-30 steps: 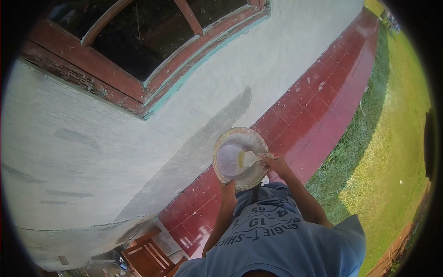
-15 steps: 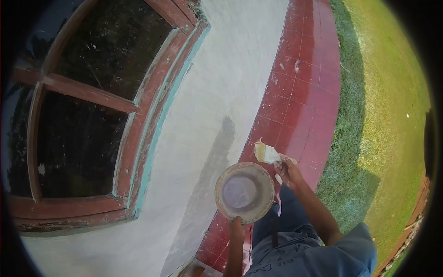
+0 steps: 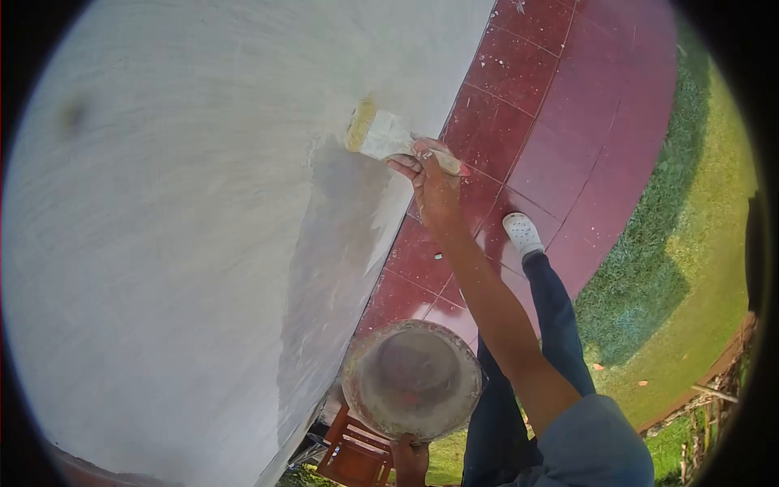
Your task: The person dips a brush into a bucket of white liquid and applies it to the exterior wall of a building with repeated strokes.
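brush on the wall, bowl held below

the right hand [image 3: 434,188] is stretched out from the body with its fingers [image 3: 406,165] clamped on the handle of a wide paintbrush [image 3: 380,135]. the yellowed bristles of the brush touch the pale wall [image 3: 162,243], right at the top of a darker, wet-looking band [image 3: 333,243] that runs down the wall toward the bowl. the left hand [image 3: 410,458] is low in the view, mostly hidden; its fingers appear closed on the near rim of a round, crusted bowl [image 3: 412,379], held from below. the inside of the bowl looks grey and smeared, with little liquid to make out.

as a judgement of progress: the damp band reads as fresh coating, and it covers only a narrow strip near the foot of the wall. the broad stretch of wall to the left and above the brush looks dry and uncoated, so most of the surface seems left to do.

around the work: red tiled floor [image 3: 560,122] runs along the wall base, with grass [image 3: 690,243] beyond it. the person's leg in dark trousers ends in a white shoe [image 3: 522,233] on the tiles. a reddish wooden chair or stool [image 3: 353,458] shows under the bowl. nothing stands between brush and wall; the bowl and the right forearm partly hide the lower end of the band
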A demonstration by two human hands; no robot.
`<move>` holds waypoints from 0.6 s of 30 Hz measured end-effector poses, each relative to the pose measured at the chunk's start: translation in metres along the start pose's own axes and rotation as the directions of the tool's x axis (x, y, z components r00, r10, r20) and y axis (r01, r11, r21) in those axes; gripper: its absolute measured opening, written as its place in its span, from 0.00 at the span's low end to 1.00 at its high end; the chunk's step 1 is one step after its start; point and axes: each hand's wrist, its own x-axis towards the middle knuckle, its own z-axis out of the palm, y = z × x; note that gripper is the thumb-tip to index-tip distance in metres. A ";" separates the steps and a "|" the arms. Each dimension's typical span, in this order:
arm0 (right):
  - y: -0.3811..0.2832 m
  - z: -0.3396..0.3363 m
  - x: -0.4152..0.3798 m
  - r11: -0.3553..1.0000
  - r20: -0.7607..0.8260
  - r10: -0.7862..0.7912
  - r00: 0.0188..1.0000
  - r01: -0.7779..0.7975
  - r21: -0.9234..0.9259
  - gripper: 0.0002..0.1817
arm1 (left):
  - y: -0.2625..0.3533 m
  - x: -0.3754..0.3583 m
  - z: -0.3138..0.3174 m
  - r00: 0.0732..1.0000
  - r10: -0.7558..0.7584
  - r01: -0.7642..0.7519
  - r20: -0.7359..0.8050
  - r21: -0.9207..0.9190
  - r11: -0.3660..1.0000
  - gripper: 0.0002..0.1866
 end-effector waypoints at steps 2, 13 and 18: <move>0.011 -0.041 0.020 0.997 -0.113 -0.023 0.993 0.015 -0.070 0.12 | -0.007 0.019 -0.062 0.995 0.094 -0.093 0.013 0.348 0.933 0.30; -0.061 0.026 -0.033 0.963 0.127 0.006 0.992 0.028 -0.269 0.09 | 0.006 0.013 -0.021 0.981 0.174 -0.192 0.088 0.596 0.779 0.24; -0.058 0.004 -0.022 0.999 0.172 -0.046 0.984 0.041 0.032 0.14 | 0.012 -0.002 0.017 0.987 0.050 -0.007 -0.151 0.270 0.963 0.33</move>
